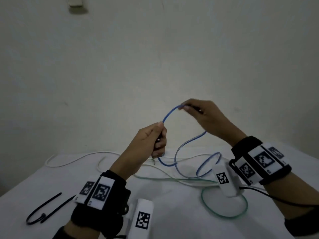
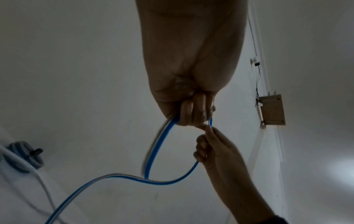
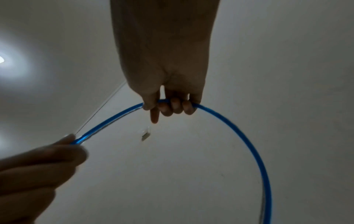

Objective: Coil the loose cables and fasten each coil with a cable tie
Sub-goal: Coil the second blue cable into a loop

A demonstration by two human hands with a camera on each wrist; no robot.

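Observation:
A blue cable (image 1: 169,114) with a pale stripe arcs in the air between both hands above the white table (image 1: 172,221). My left hand (image 1: 155,137) grips it in a fist, seen close in the left wrist view as a left hand (image 2: 191,112) curled round the blue cable (image 2: 153,154). My right hand (image 1: 195,109), higher and further right, holds the cable too; its fingers (image 3: 172,106) curl round the blue cable (image 3: 239,136). The rest of the cable loops down onto the table (image 1: 208,163).
A white cable (image 1: 72,161) and a green cable (image 1: 224,214) lie loose across the table. Black cable ties (image 1: 43,211) rest at the front left. A pale wall stands right behind the table. A black lead (image 1: 279,199) runs from my right wrist.

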